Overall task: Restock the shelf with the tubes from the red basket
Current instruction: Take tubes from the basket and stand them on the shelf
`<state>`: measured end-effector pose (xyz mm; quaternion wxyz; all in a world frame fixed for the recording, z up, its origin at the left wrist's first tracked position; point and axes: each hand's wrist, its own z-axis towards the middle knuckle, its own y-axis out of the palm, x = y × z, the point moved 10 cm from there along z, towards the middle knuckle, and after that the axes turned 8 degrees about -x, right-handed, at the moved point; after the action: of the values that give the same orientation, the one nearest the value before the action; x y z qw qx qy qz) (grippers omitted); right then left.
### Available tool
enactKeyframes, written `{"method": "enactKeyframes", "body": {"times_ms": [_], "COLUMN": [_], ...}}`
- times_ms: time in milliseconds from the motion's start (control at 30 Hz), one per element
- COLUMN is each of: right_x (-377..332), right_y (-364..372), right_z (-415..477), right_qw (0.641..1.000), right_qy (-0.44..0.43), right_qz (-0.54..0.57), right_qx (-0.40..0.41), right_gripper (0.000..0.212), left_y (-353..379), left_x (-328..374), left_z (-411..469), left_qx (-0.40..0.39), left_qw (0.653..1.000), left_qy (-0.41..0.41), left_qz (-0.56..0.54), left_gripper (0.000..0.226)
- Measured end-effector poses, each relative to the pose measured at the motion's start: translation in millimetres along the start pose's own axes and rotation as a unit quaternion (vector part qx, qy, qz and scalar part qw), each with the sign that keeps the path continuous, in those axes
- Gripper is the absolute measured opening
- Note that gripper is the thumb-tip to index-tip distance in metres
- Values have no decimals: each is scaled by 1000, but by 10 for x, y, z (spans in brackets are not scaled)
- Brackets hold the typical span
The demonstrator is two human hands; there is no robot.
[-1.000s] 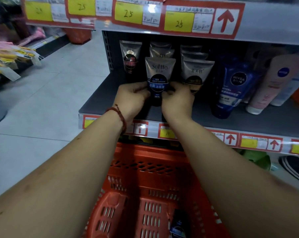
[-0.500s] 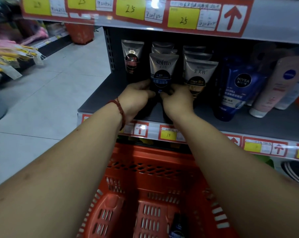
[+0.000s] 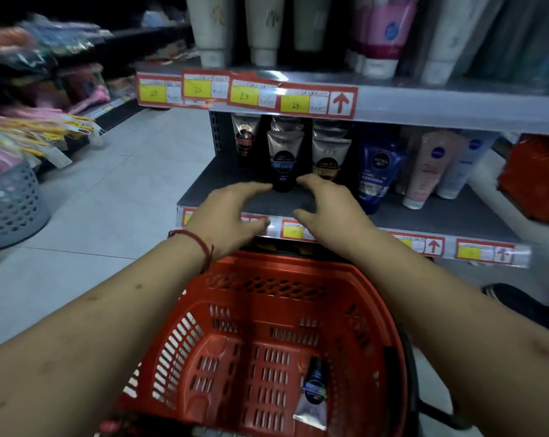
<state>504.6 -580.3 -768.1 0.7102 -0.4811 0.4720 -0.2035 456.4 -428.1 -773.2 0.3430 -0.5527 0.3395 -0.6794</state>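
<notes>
Grey shelf [image 3: 440, 216] under my left hand [image 3: 229, 216], right hand [image 3: 330, 212], both slack, gripping nothing; tiled floor [image 3: 125, 184] leftward. Upright tube [image 3: 284, 159] between fingertips; second tube [image 3: 312, 395] in red basket [image 3: 267, 263] below wrists. NIVEA tube [image 3: 377, 168] rightward, "25" tags [image 3: 245, 96] above.

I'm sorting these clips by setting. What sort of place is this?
Most likely the toiletries aisle of a small shop. It has metal shelves edged with yellow price tags, rows of upright cleanser tubes, and a red shopping basket in front of the lower shelf.
</notes>
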Motion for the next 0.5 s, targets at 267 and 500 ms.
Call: {"method": "enactKeyframes", "body": {"times_ms": [267,500], "right_x": [87,344], "right_y": [300,1048], "right_z": [-802,-1064], "right_qw": [997,979], "right_qy": [26,46], "right_qz": [-15,-51], "right_qx": [-67,-193], "right_gripper": [71,74], "left_y": [429,1195], "left_x": [56,-48], "left_z": [-738,-934], "left_qx": [-84,-240], "left_qw": [993,958], "left_qy": [-50,-32], "left_qz": [74,152], "left_gripper": [67,70]}}
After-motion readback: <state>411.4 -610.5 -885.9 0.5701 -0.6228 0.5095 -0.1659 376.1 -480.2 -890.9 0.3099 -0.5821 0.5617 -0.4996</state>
